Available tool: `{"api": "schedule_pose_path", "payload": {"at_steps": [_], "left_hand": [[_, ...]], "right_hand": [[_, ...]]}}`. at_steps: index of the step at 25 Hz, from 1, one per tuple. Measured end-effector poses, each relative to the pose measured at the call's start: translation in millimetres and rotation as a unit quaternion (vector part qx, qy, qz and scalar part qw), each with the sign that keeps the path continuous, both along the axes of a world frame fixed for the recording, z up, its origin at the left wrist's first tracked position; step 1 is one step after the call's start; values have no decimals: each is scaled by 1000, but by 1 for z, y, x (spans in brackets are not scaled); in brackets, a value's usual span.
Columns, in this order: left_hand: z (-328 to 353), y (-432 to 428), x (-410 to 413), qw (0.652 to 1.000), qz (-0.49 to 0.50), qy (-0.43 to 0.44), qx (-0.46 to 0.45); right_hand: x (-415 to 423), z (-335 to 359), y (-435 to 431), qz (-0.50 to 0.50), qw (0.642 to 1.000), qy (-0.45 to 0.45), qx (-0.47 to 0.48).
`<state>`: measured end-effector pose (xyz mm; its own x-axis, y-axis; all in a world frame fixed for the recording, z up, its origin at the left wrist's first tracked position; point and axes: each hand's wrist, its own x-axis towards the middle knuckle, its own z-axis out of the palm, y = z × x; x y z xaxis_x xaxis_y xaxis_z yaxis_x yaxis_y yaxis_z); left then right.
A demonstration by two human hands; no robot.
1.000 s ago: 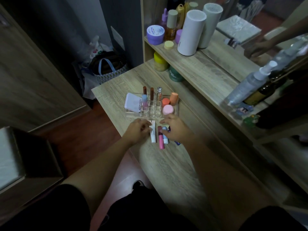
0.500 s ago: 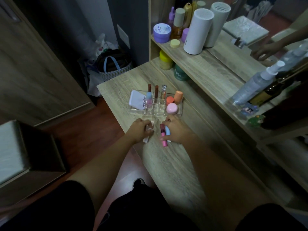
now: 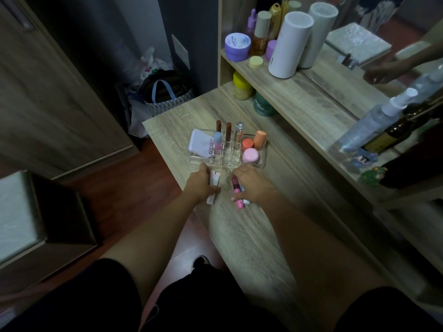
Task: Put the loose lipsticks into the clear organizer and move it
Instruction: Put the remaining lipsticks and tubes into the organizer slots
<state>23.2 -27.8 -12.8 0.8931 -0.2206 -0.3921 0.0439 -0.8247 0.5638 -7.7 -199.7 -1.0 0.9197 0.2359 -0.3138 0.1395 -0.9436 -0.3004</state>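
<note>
A clear organizer (image 3: 262,161) stands on the wooden table (image 3: 244,236), holding several upright lipsticks (image 3: 228,131), a white compact (image 3: 200,143) and round pink and orange pots. Just in front of it, my left hand (image 3: 200,184) is closed on a white lipstick tube (image 3: 213,185) that lies on the table. To its right, my right hand (image 3: 254,185) holds a pink lipstick (image 3: 237,191) and a pale blue-white one (image 3: 245,200) that is mostly hidden under the fingers.
A wooden shelf (image 3: 299,97) with jars, bottles and a white cylinder (image 3: 288,44) runs along the table's right side, with a mirror behind. A spray bottle (image 3: 374,123) leans at the right. A bag (image 3: 165,92) sits on the floor past the table's far left corner.
The loose tubes lay together between my hands a second ago. My left hand has taken the white tube and drawn it left; my right hand has closed on the pink and blue ones.
</note>
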Motion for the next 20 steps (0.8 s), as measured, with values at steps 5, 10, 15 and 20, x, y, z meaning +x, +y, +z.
{"api": "schedule_pose_path", "payload": {"at_steps": [5,10,15,20], "left_hand": [[-3,3,3,1000,-3,14,6],[-5,4,5,1000,-6,17,21],[-8,6,8,1000,-15,11,25],[-8,7,10,1000,-18,13,13]], "right_hand": [[2,-5,2,-7,1000,10,11],[5,-7,7,-4,998,17,53],[13,-10,9,9,998,19,52],[21,-11,10,19,999,0,35]]}}
